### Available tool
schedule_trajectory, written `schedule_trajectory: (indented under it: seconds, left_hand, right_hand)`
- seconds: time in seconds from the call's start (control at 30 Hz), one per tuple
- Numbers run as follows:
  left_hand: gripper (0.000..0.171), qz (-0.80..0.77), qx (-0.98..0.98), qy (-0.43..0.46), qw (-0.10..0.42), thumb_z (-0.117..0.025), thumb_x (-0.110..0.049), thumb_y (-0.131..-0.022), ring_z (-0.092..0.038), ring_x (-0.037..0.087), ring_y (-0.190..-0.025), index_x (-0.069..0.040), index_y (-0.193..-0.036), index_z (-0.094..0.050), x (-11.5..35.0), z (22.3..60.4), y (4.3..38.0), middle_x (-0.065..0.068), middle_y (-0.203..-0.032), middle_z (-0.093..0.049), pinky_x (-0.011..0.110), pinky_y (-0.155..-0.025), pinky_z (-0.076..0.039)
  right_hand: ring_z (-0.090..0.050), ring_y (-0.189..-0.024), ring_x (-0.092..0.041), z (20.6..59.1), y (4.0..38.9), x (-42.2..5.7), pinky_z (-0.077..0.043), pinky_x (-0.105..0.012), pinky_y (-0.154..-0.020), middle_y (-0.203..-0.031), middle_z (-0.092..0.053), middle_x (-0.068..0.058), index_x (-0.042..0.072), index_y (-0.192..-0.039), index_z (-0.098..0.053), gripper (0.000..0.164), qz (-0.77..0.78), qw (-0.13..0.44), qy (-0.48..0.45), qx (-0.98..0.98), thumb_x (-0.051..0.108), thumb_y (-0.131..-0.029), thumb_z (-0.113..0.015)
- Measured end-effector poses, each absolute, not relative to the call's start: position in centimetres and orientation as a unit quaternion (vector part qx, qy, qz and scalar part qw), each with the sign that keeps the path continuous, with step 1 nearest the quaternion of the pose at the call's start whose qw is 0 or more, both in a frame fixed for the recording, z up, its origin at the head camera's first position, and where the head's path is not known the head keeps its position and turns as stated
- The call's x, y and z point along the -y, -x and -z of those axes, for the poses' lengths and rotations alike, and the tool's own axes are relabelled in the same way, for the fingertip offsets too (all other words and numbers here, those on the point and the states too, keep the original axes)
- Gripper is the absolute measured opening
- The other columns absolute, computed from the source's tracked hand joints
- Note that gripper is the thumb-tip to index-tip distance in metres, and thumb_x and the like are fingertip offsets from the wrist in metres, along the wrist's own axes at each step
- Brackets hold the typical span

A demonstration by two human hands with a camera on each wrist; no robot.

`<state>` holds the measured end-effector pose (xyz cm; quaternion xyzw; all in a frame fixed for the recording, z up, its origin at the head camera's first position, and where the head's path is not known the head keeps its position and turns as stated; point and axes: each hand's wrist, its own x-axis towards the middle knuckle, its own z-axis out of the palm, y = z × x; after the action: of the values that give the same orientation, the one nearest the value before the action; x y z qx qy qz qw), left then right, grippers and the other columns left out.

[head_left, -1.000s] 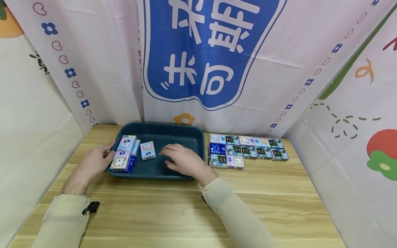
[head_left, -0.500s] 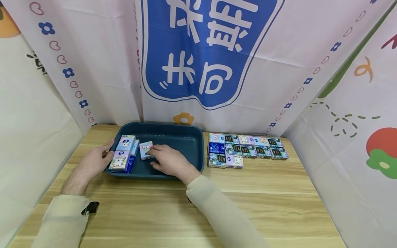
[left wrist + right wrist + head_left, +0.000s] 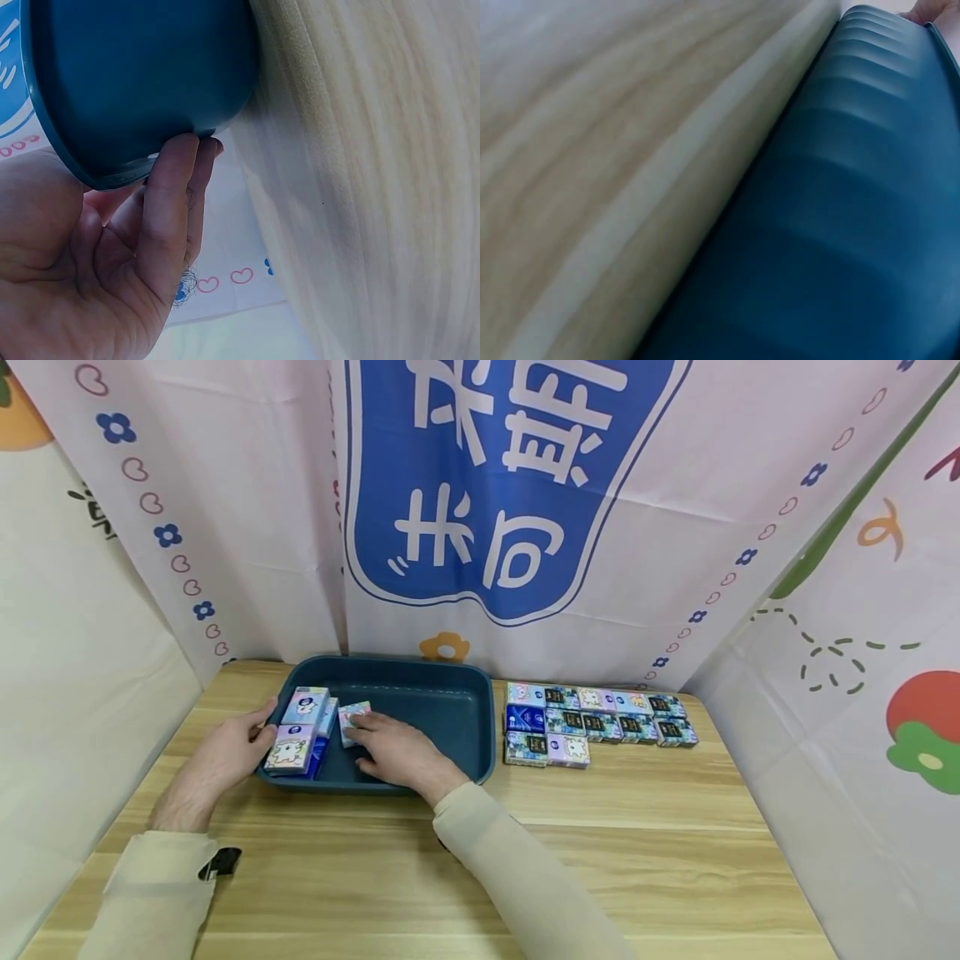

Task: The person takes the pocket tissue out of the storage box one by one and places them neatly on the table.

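Observation:
My left hand [image 3: 228, 747] grips the left end of a dark teal tray [image 3: 420, 789]. In the left wrist view the fingers [image 3: 166, 202] press against the tray's outer wall, just below the rim. Inside the tray, my right hand [image 3: 401, 752] reaches over a small pastel tissue pack [image 3: 348, 720]. Its fingertips rest on the pack's right part and hide it; the thumb lies lower, off the pack's near edge. Left of that pack, a blue cartoon tissue pack [image 3: 306, 704] and a lilac one [image 3: 290, 749] sit on top of others, including a dark blue pack [image 3: 317, 758].
Several tissue packs, among them a dark floral one [image 3: 527, 748] and a lilac one [image 3: 568, 750], lie in rows on the wooden table [image 3: 637, 852], right of the tray. A printed curtain [image 3: 262, 527] hangs behind, with cloth walls at both sides.
My right hand has moved left inside the tray, from apart from the pastel tissue pack to over it, fingertips on it. The left hand stays at the tray's left end.

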<state>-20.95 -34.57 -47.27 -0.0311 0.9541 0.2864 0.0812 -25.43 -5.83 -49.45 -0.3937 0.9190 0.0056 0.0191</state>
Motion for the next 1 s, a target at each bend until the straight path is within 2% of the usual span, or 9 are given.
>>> schedule_trajectory:
  seconds: [0.37, 0.63, 0.83, 1.0]
  left_hand:
    - [0.067, -0.288, -0.953, 0.032, 0.085, -0.045, -0.029, -0.127, -0.065, 0.051, -0.12, -0.002, -0.184, -0.022, 34.6, 47.2, 20.9, 0.054, -0.168, -0.043, 0.054, -0.092, -0.057]
    - [0.067, -0.287, -0.953, 0.031, 0.086, -0.044, -0.028, -0.127, -0.066, 0.053, -0.122, -0.001, -0.184, -0.021, 34.6, 47.2, 20.9, 0.054, -0.168, -0.042, 0.06, -0.097, -0.058]
    - [0.068, -0.288, -0.953, 0.035, 0.089, -0.044, -0.029, -0.127, -0.065, 0.053, -0.124, -0.002, -0.184, -0.02, 34.5, 47.3, 20.9, 0.054, -0.169, -0.041, 0.061, -0.098, -0.059]
    - [0.068, -0.29, -0.952, 0.039, 0.092, -0.044, -0.028, -0.127, -0.064, 0.053, -0.124, -0.003, -0.185, -0.019, 34.5, 47.3, 20.9, 0.054, -0.17, -0.04, 0.059, -0.097, -0.058]
  right_hand:
    - [-0.06, -0.163, -0.015, 48.9, 25.4, 4.6, -0.052, -0.032, -0.133, -0.175, -0.065, 0.009, 0.031, -0.162, -0.073, 0.044, 0.033, 0.026, 0.369, -0.929, 0.038, -0.119, -0.072]
    - [-0.069, -0.145, -0.016, 47.6, 24.6, 2.8, -0.066, -0.038, -0.113, -0.16, -0.074, 0.009, 0.034, -0.151, -0.081, 0.034, 0.028, 0.02, 0.352, -0.935, 0.038, -0.118, -0.073]
    - [-0.071, -0.139, -0.017, 47.2, 24.6, 1.5, -0.066, -0.038, -0.11, -0.155, -0.076, 0.008, 0.033, -0.146, -0.084, 0.032, 0.029, 0.023, 0.35, -0.936, 0.038, -0.115, -0.078]
    - [-0.07, -0.136, -0.018, 47.5, 25.2, 0.9, -0.063, -0.039, -0.114, -0.151, -0.077, 0.007, 0.031, -0.147, -0.081, 0.037, 0.021, 0.01, 0.369, -0.929, 0.041, -0.111, -0.084]
